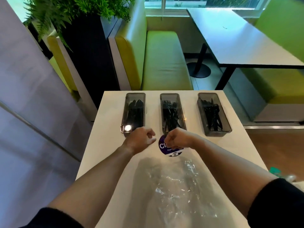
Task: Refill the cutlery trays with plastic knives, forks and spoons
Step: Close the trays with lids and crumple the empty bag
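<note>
Three smoky clear cutlery trays stand in a row at the far end of a white table [105, 145]. The left tray [123, 112] holds black plastic knives, the middle tray [181, 112] black forks, the right tray [227, 127] black spoons. A clear plastic bag [179, 183] with a purple round label [162, 148] lies in front of the middle tray and looks empty. My left hand [141, 139] and my right hand [177, 139] are both fisted at the bag's far edge by the label; each seems to pinch the plastic.
Beyond the table are a green bench seat [164, 63], a dining table [238, 41] and a dark planter with ferns [79, 14]. A grey wall panel [24, 96] runs along the left. Something green and crumpled plastic [276, 171] lie off the table's right edge.
</note>
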`<act>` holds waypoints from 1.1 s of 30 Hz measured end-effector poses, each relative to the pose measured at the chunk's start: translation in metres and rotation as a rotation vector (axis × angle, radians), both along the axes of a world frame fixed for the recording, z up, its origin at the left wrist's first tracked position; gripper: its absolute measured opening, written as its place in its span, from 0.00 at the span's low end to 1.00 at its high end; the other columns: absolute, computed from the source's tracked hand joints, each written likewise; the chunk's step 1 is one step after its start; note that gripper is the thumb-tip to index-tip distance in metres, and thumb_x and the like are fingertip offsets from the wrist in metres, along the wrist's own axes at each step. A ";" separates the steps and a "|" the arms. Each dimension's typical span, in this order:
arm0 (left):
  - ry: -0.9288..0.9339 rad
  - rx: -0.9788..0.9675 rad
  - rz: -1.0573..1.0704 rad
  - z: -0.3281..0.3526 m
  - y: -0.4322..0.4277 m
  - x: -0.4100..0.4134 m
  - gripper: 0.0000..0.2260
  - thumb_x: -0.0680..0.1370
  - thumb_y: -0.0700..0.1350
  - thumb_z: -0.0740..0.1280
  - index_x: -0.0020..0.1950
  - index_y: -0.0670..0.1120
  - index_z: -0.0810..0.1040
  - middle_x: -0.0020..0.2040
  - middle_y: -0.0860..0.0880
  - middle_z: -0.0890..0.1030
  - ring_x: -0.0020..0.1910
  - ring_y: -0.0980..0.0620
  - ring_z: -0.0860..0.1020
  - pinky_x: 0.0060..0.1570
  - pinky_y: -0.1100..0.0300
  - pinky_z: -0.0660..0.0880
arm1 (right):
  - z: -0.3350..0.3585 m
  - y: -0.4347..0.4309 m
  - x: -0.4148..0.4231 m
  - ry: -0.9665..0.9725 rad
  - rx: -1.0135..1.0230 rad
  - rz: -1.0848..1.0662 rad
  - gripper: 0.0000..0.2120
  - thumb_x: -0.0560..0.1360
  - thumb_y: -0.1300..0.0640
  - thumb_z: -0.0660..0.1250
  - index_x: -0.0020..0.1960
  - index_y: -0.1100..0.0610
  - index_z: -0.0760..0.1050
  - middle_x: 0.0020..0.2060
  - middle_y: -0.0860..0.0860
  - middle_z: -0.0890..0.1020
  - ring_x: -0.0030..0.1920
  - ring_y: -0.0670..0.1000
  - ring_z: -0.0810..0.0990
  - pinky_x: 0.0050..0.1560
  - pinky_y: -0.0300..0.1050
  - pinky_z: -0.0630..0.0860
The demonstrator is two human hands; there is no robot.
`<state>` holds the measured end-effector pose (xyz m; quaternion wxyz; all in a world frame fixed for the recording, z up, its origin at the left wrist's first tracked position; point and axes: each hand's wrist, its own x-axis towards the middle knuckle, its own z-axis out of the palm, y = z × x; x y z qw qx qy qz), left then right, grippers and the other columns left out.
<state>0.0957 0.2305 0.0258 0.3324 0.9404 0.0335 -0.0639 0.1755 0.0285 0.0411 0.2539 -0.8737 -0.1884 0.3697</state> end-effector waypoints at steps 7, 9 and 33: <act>0.373 -0.103 -0.091 -0.015 -0.040 -0.023 0.25 0.71 0.57 0.78 0.65 0.51 0.79 0.57 0.52 0.81 0.55 0.53 0.80 0.58 0.55 0.78 | -0.003 -0.046 -0.020 0.088 -0.287 0.014 0.23 0.74 0.40 0.72 0.61 0.54 0.78 0.47 0.50 0.79 0.49 0.52 0.78 0.47 0.48 0.78; 0.451 -0.104 -0.108 -0.023 -0.049 -0.029 0.31 0.69 0.59 0.79 0.68 0.50 0.76 0.60 0.50 0.80 0.57 0.52 0.79 0.59 0.56 0.77 | -0.003 -0.052 -0.028 0.130 -0.328 0.022 0.27 0.72 0.38 0.73 0.65 0.52 0.77 0.53 0.50 0.80 0.53 0.53 0.78 0.50 0.50 0.77; 0.123 -0.427 -0.007 0.061 -0.045 0.005 0.04 0.79 0.41 0.70 0.45 0.46 0.78 0.46 0.42 0.85 0.37 0.49 0.84 0.29 0.61 0.74 | 0.095 -0.022 -0.004 -0.368 0.141 -0.076 0.03 0.75 0.56 0.73 0.48 0.50 0.81 0.47 0.48 0.82 0.49 0.50 0.81 0.44 0.41 0.76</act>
